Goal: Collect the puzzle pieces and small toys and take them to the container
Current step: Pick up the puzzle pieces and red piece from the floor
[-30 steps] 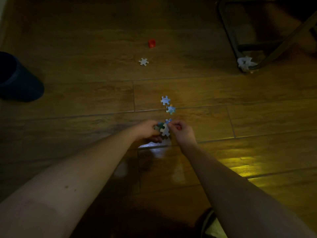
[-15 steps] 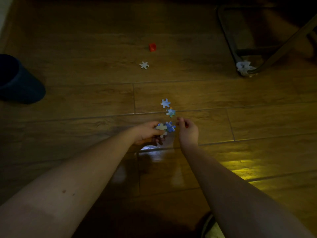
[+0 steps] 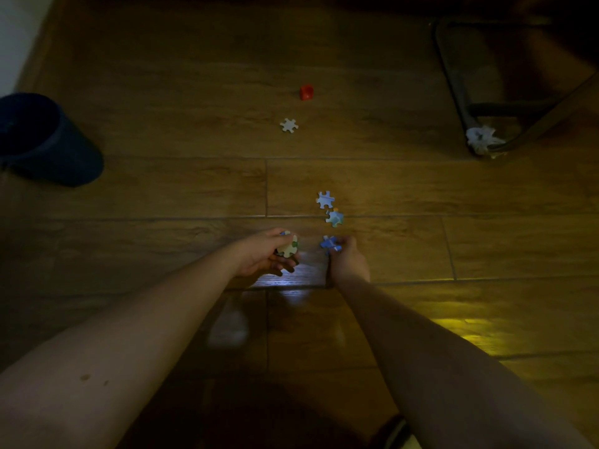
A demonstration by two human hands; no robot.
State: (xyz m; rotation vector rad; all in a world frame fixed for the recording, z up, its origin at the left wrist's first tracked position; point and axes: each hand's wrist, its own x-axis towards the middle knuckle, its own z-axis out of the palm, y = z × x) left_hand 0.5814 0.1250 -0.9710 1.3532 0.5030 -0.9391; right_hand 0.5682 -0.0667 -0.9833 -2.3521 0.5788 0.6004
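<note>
On the dim wooden floor, my left hand (image 3: 267, 254) is closed around a pale green-edged puzzle piece (image 3: 288, 246), with other pieces possibly behind it. My right hand (image 3: 348, 259) pinches a blue puzzle piece (image 3: 330, 244) at its fingertips. Just beyond the right hand lie a light blue piece (image 3: 324, 199) and a teal piece (image 3: 334, 218), close together. Farther away rest a white piece (image 3: 288, 125) and a small red toy (image 3: 306, 92). A dark blue container (image 3: 48, 140) stands at the far left.
A black metal chair frame (image 3: 453, 85) stands at the upper right, with a crumpled white scrap (image 3: 481, 139) at its foot. A pale wall edge (image 3: 16, 37) shows at the upper left. Yellow light reflects off the floor at the right.
My hands have drawn apart. The left hand moved left with the pale piece, and the right hand now holds the blue piece that was between them.
</note>
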